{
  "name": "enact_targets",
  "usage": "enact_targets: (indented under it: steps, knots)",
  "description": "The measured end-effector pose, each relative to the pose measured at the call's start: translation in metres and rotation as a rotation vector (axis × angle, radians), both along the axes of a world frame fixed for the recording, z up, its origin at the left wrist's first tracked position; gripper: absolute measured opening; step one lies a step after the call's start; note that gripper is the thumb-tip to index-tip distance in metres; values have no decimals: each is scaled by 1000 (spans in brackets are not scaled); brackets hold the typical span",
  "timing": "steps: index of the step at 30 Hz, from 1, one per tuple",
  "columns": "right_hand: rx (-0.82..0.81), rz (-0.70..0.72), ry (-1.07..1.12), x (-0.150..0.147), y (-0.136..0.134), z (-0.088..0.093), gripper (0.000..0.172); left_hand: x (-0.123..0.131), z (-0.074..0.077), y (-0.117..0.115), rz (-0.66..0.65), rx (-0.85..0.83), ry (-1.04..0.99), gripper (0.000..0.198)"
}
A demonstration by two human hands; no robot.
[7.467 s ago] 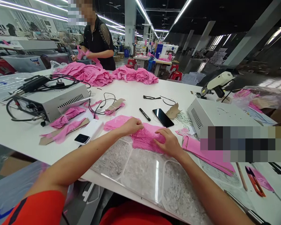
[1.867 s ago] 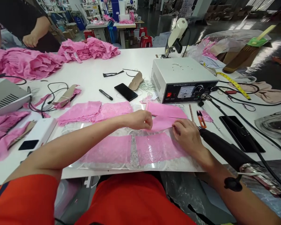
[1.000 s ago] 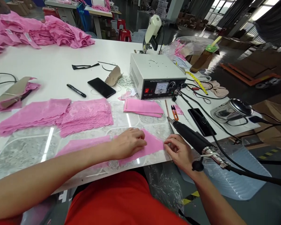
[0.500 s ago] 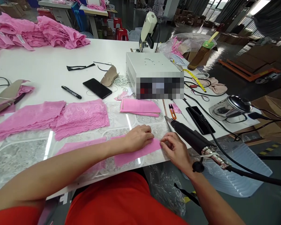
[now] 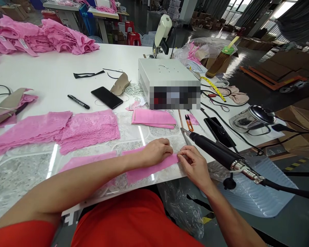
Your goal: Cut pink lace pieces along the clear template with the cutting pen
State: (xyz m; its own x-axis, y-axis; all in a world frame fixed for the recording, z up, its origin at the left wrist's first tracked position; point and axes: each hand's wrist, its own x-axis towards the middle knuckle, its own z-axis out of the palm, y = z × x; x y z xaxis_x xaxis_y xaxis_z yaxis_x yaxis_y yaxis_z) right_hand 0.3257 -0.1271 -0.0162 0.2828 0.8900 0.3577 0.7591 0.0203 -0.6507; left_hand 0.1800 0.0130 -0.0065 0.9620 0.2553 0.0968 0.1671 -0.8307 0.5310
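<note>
A flat pink fabric piece (image 5: 146, 172) lies on the clear mat near the table's front edge. My left hand (image 5: 158, 151) rests on its upper right part, fingers curled down and closed on the cloth. At the piece's right end, my right hand (image 5: 194, 163) pinches the tip between thumb and forefinger. Just beyond that hand is a black corded handpiece (image 5: 216, 149) with a metal tip, untouched. Another pink fabric piece (image 5: 89, 161) lies partly under my left forearm. A stack of pink strips (image 5: 153, 117) sits behind my left hand.
Stacked pink lace pieces (image 5: 91, 128) lie at left. A grey control box (image 5: 167, 70) stands behind the strips. Around it are a phone (image 5: 106, 97), a marker (image 5: 78, 101), orange thread snips (image 5: 189, 123), a second phone (image 5: 219, 132), a metal cup (image 5: 252, 120) and several cables.
Both hands have shifted slightly to the right along the pink fabric piece, staying close together. The handpiece's rear end and cord lie a little farther right.
</note>
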Motion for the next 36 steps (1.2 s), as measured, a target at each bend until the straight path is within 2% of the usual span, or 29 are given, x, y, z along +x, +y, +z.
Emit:
enact_targets:
  steps: [8,11,14,16,19,22,24,27,30,33,36]
  knots:
    - [19,-11,29,-7,2,7,16,0,7,0,29,-118,-31,18]
    - [28,4,53,-14,5,15,17,1,15,2,12,-196,-39,24]
    - [57,27,81,-22,8,22,16,-2,25,6,1,-296,-40,10]
    - [74,39,111,-26,9,25,15,-12,34,11,25,-354,-46,10]
    - [44,97,135,-28,7,23,13,-48,47,22,110,-499,-57,11]
    - [-27,171,107,-28,3,19,11,-103,59,36,214,-733,-69,13]
    - [-37,195,67,-27,4,17,10,-146,65,43,281,-802,-65,19]
    - [-26,270,21,-34,13,18,10,-206,66,47,392,-770,-41,23]
    - [-23,383,2,-52,32,23,11,-253,59,42,459,-667,-15,22]
    - [-62,477,-21,-77,54,26,13,-286,49,33,498,-578,3,22]
    - [-157,543,-66,-100,75,26,16,-307,42,23,517,-538,16,21]
